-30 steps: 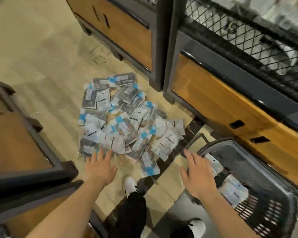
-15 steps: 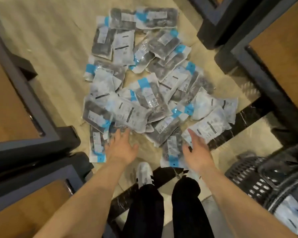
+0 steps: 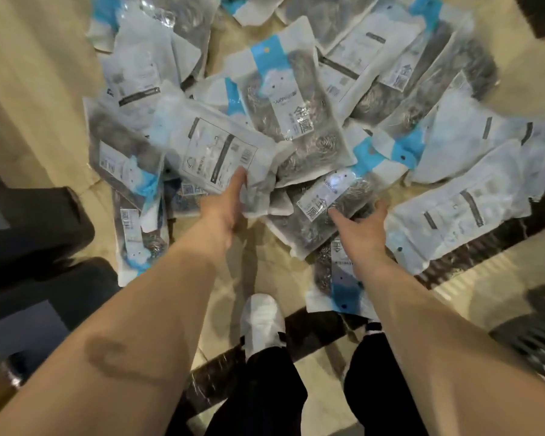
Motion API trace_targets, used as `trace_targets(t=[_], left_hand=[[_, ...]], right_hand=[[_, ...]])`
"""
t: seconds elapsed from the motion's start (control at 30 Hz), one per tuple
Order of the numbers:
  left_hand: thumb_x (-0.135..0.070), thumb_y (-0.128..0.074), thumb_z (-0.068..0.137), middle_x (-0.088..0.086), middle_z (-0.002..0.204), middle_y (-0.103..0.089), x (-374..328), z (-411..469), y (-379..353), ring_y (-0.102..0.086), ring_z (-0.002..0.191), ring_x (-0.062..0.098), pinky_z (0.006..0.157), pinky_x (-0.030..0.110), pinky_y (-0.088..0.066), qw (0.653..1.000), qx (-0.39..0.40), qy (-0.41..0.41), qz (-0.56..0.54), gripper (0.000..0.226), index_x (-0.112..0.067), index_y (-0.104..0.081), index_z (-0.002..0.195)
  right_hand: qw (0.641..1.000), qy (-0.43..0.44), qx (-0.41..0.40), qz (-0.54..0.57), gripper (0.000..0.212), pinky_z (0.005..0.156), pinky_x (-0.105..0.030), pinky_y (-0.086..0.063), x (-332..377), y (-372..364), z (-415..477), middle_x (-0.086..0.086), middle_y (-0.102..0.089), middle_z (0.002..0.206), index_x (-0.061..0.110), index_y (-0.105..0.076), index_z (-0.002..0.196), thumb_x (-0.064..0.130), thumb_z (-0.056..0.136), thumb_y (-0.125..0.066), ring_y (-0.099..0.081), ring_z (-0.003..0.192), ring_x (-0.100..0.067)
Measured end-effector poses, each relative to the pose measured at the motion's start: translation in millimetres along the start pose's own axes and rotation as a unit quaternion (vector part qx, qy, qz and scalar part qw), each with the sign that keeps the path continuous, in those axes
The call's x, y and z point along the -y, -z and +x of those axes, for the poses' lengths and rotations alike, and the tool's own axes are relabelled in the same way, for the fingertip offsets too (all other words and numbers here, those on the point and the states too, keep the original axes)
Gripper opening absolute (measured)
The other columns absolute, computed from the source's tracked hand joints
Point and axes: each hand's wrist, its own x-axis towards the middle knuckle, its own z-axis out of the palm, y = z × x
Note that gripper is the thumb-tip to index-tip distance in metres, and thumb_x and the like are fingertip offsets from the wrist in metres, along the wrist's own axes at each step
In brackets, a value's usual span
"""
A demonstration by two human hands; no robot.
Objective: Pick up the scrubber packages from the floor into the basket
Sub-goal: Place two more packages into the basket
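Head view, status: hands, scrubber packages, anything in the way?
Left hand pinches white-backed package. Right hand open, touching labelled package. Nothing blocking; basket at right edge.
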Motion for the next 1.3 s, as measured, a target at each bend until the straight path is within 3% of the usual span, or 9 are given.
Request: trace_targets(t=[0.1, 0.23, 0.33, 0.43, 0.6, 0.77, 0.9, 1.0, 1.3], left_hand=[[-0.051, -0.076, 0.075, 0.022, 0.128, -0.061, 2.4, 19.1, -1.8, -0.063, 0.045, 0.021, 0.042, 0.024, -0.048, 0.996, 0.062, 0.029, -0.059, 0.074, -0.009, -0.051, 0.130], [-0.055, -0.072, 0.075, 0.008, 0.088, -0.073, -1.0, 28.7, 5.8, -0.068, 0.066, 0.020, 0.050, 0.026, -0.054, 0.991, 0.105, 0.076, -0.041, 0.059, -0.012, -0.062, 0.113], [-0.055, -0.076, 0.070, 0.005, 0.108, -0.073, -6.8, 21.1, 14.4, -0.071, 0.086, 0.022, 0.054, 0.027, -0.056, 0.986, 0.123, 0.083, -0.069, 0.065, -0.017, -0.063, 0.121], [-0.053, -0.093, 0.035, 0.005, 0.116, -0.071, -8.6, 15.9, 31.3, -0.070, 0.102, 0.026, 0.080, 0.038, -0.058, 0.989, 0.105, 0.064, -0.087, 0.106, -0.018, -0.060, 0.129], [-0.041, -0.087, 0.061, 0.009, 0.111, -0.073, -19.1, -36.7, 66.5, -0.072, 0.094, 0.029, 0.085, 0.049, -0.057, 0.992, 0.063, 0.042, -0.105, 0.077, -0.014, -0.058, 0.127], [-0.053, -0.093, 0.040, 0.008, 0.113, -0.072, -36.9, -121.8, 108.9, -0.073, 0.093, 0.030, 0.086, 0.051, -0.056, 0.994, 0.079, 0.043, -0.066, 0.107, -0.016, -0.053, 0.132], [-0.044, -0.080, 0.074, 0.000, 0.120, -0.069, -81.1, -236.3, 151.2, -0.069, 0.102, 0.022, 0.092, 0.043, -0.055, 0.995, 0.090, -0.028, -0.022, 0.064, -0.022, -0.058, 0.130], [-0.059, -0.080, 0.063, -0.005, 0.125, -0.066, -113.0, -320.2, 190.2, -0.064, 0.110, 0.021, 0.100, 0.043, -0.050, 0.993, 0.067, -0.079, 0.052, 0.078, -0.026, -0.057, 0.131], [-0.024, -0.072, 0.087, 0.003, 0.126, -0.065, -142.4, -565.7, 276.1, -0.060, 0.116, 0.026, 0.100, 0.038, -0.047, 0.953, 0.066, -0.242, 0.170, 0.045, -0.015, -0.060, 0.129]], right_hand=[[0.999, -0.001, -0.031, 0.026, 0.102, 0.113, -0.045, -0.035, 0.9, -13.1, 12.3, -0.008, -0.044, 0.149, 0.022, -0.017, 0.152, 0.037, 0.074, -0.080, -0.045, 0.134, -0.029], [0.996, -0.039, -0.043, 0.069, 0.100, 0.114, -0.045, -0.033, 9.3, -23.3, 12.3, -0.009, -0.039, 0.151, 0.019, -0.019, 0.152, 0.029, 0.075, -0.082, -0.040, 0.136, -0.032], [0.994, -0.045, -0.035, 0.097, 0.089, 0.111, -0.043, -0.037, 12.2, -24.4, 6.9, -0.011, -0.044, 0.147, 0.012, -0.030, 0.148, 0.027, 0.077, -0.082, -0.044, 0.133, -0.032], [0.992, -0.063, -0.008, 0.107, 0.084, 0.106, -0.047, -0.043, 19.9, -22.1, -13.0, -0.012, -0.052, 0.140, 0.009, -0.043, 0.142, 0.032, 0.072, -0.083, -0.052, 0.125, -0.033], [0.989, -0.074, 0.005, 0.131, 0.046, 0.084, -0.052, -0.057, 22.3, 0.9, -57.9, -0.006, -0.068, 0.108, 0.033, -0.056, 0.094, 0.036, 0.056, -0.081, -0.067, 0.092, -0.030], [0.999, -0.028, -0.020, 0.030, 0.032, 0.087, -0.046, -0.054, 79.0, 68.7, -163.9, -0.008, -0.064, 0.102, 0.022, -0.047, 0.106, 0.019, 0.085, -0.071, -0.064, 0.093, -0.031], [0.998, 0.057, -0.007, -0.016, 0.025, 0.079, -0.035, -0.048, 145.4, 138.4, -263.9, 0.000, -0.059, 0.089, 0.016, -0.047, 0.106, 0.015, 0.090, -0.065, -0.058, 0.081, -0.022], [0.993, 0.106, 0.023, -0.052, 0.023, 0.069, -0.031, -0.045, 196.7, 188.9, -347.3, -0.002, -0.063, 0.097, 0.017, -0.048, 0.108, 0.019, 0.092, -0.064, -0.058, 0.078, -0.015], [0.985, 0.168, 0.042, -0.005, 0.044, 0.092, -0.045, -0.049, 259.3, 309.1, -569.8, 0.002, -0.059, 0.112, 0.026, -0.031, 0.135, 0.024, 0.098, -0.053, -0.058, 0.095, -0.019]])
